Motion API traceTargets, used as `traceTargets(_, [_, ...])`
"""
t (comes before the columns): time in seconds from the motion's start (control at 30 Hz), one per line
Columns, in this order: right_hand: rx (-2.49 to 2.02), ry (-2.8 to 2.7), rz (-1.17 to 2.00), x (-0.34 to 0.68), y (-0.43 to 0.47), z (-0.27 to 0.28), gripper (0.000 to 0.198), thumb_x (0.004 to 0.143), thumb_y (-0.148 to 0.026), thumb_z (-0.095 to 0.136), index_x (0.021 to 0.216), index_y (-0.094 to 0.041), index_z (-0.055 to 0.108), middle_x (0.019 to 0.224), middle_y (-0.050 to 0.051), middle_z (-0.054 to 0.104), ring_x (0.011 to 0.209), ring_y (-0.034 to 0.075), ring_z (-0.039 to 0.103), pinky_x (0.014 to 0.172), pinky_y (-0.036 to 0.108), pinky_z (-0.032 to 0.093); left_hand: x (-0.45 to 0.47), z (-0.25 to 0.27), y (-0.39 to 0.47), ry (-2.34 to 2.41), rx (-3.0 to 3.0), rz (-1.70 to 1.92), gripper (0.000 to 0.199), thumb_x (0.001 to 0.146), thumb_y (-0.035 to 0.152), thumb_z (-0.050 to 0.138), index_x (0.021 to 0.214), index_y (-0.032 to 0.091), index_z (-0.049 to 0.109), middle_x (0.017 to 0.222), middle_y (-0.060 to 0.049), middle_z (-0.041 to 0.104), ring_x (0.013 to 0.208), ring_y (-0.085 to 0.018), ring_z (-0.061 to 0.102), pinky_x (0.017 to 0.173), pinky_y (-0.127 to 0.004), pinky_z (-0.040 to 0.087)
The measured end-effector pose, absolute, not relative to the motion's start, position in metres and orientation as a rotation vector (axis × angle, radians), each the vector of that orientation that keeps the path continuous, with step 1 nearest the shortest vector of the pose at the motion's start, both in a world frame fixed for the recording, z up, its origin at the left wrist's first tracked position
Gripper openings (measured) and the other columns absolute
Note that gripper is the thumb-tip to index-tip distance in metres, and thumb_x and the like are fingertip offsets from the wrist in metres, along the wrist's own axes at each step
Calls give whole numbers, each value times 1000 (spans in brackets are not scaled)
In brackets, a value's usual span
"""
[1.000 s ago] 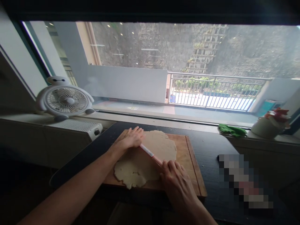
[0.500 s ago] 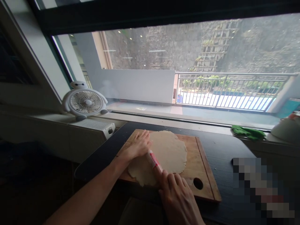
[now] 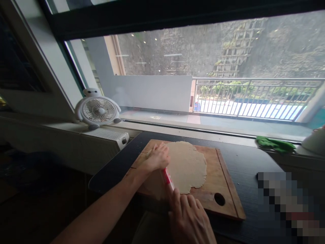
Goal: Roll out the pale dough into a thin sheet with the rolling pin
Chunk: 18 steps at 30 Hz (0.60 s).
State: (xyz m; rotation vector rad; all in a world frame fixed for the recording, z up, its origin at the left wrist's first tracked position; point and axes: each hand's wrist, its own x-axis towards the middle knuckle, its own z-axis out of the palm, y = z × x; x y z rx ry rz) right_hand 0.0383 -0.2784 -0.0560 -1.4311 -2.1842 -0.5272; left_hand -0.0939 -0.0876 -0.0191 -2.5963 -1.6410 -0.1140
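A wide, thin sheet of pale dough (image 3: 189,164) with an uneven edge lies on a wooden cutting board (image 3: 212,159). Across its left part rests a slim rolling pin (image 3: 168,178) with a red-and-white printed wrap. My left hand (image 3: 159,156) is over the pin's far end, fingers bent toward the window. At the near end, my right hand (image 3: 189,211) curls over the pin, knuckles up. Both hands cover the pin's ends, so only its middle shows. Below my left forearm, the dough's near left part is dim and partly hidden.
The board lies on a dark table (image 3: 243,169) by a large window. A white fan (image 3: 99,110) stands on a radiator (image 3: 109,134) at left. A green cloth (image 3: 275,145) lies on the sill at right. A blurred-out patch (image 3: 286,203) covers something at the table's right.
The pin has rolled slightly left over the dough, with both hands on it; its printed wrap shows a different side. My view has turned a little left.
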Motion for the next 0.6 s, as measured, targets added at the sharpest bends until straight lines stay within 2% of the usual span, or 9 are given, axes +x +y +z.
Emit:
traceTargets(0.07, [-1434,-2166,-567,38,-278,-58,43,76,-15,50,119,-5,51,75,7,55,63,20,48,52,34,40,-82,-21,-85,-1632,-2596,-184,51,84,27,37,132,12,44,140,-10,41,136,-26,22,111,-49,13])
traceTargets(0.2, [-1478,-2154,-552,14,-281,-61,46,74,-15,50,120,-8,51,71,7,53,58,20,47,49,34,37,-108,-29,-90,-1638,-2593,-274,50,87,26,33,136,15,41,144,-6,35,137,-24,19,112,-45,14])
traceTargets(0.3, [-1460,-2173,-508,6,-285,-61,49,75,-13,49,124,-16,48,69,4,53,56,19,48,48,33,35,-130,-32,-96,-1636,-2620,-390,49,89,28,32,136,19,41,146,-4,33,137,-22,19,113,-42,16])
traceTargets(0.4, [-1466,-2176,-447,19,-289,-64,47,75,-15,51,119,-30,49,66,1,52,56,19,50,49,31,35,-111,-30,-97,-1657,-2626,-579,47,90,28,31,134,19,44,144,-4,37,137,-22,19,113,-45,16])
traceTargets(0.47, [-1516,-2174,-408,29,-293,-69,42,74,-20,55,113,-35,50,65,0,52,55,19,52,49,30,36,-82,-27,-96,-1649,-2667,-646,47,90,31,31,133,18,46,143,-5,38,137,-25,18,111,-49,16])
traceTargets(0.6, [-1510,-2210,-291,22,-294,-78,43,68,-38,62,108,-35,48,66,0,56,53,20,56,45,27,34,-46,-22,-88,-1538,-2822,-615,45,91,34,31,132,23,47,141,-1,42,137,-24,18,111,-50,15])
